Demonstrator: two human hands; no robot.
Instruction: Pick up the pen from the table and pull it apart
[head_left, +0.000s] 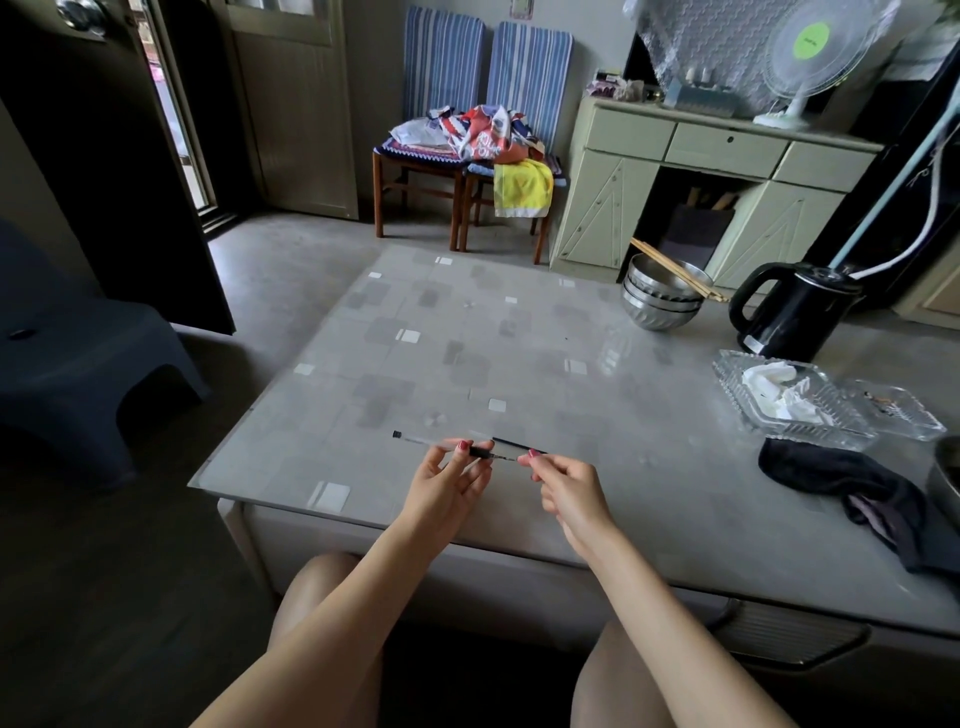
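Over the surface's (363, 332) near edge, left hand (447, 486) pinches one pen (447, 446); right hand (569, 491) pinches its refill tip. Three stacked bowls (657, 304) carry chopsticks (675, 270); one glass tray (779, 410) holds tissue (774, 389).

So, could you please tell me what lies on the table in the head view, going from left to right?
Pen pinched by the left hand → right hand pinching its tip end → stacked steel bowls → black kettle → glass dish.
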